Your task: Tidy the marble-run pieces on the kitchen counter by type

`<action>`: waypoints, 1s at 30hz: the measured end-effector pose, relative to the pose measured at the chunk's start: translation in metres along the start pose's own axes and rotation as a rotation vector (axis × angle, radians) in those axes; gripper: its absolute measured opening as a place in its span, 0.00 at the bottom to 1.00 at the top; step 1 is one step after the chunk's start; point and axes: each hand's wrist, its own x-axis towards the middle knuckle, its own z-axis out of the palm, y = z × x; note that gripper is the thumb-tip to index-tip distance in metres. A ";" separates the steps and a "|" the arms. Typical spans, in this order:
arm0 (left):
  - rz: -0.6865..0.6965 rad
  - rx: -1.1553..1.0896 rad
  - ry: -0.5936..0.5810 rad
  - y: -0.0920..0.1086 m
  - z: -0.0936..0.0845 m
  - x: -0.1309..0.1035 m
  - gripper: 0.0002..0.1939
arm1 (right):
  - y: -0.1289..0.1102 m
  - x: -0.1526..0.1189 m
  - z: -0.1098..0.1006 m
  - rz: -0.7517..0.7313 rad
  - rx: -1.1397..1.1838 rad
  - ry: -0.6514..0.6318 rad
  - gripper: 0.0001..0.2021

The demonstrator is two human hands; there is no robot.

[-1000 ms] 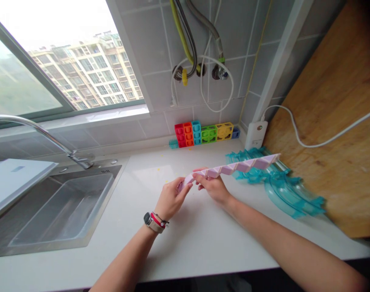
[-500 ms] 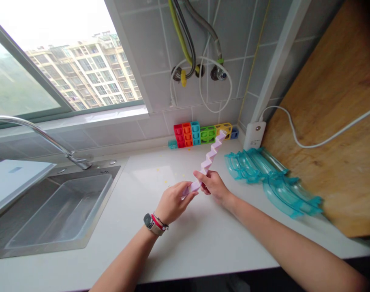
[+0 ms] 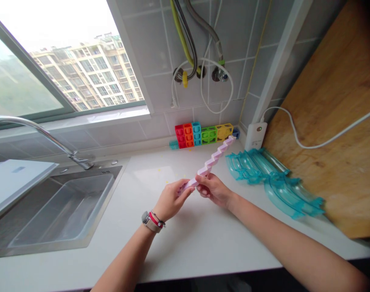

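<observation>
A pale pink snake puzzle (image 3: 213, 160), a long zigzag row of wedge pieces, slants up and to the right above the white counter (image 3: 185, 251). My left hand (image 3: 172, 199) pinches its lower end between thumb and fingers. A little further along, my right hand (image 3: 213, 188) grips it with the thumb on top. The far end points toward the yellow and blue cubes by the wall. Both sets of fingers partly cover the lower pieces.
Coloured hollow cubes (image 3: 196, 134) stand along the wall. Translucent teal curved pieces (image 3: 260, 166) lie at the right, beside a white device (image 3: 255, 136) with a cable and a wooden board (image 3: 333, 134). On the left is a sink (image 3: 107, 178) with a faucet (image 3: 51, 136).
The upper part of the snake puzzle has tilted down to the right, and its zigzag looks turned. Both hands keep hold, and my left hand has shifted slightly left.
</observation>
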 end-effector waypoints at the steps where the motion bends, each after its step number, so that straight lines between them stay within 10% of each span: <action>1: -0.003 -0.037 -0.014 0.002 -0.001 0.000 0.16 | -0.001 -0.001 -0.001 0.006 0.011 -0.023 0.20; 8: -0.016 0.034 0.059 -0.001 0.003 -0.001 0.16 | 0.000 0.001 0.000 -0.028 -0.049 -0.035 0.20; 20: -0.068 0.273 0.189 -0.001 0.031 -0.005 0.11 | 0.035 -0.003 0.019 -0.451 -0.429 0.483 0.19; 30: -0.107 0.017 0.218 -0.013 0.020 0.001 0.16 | 0.006 0.001 -0.003 -0.297 -0.686 0.080 0.17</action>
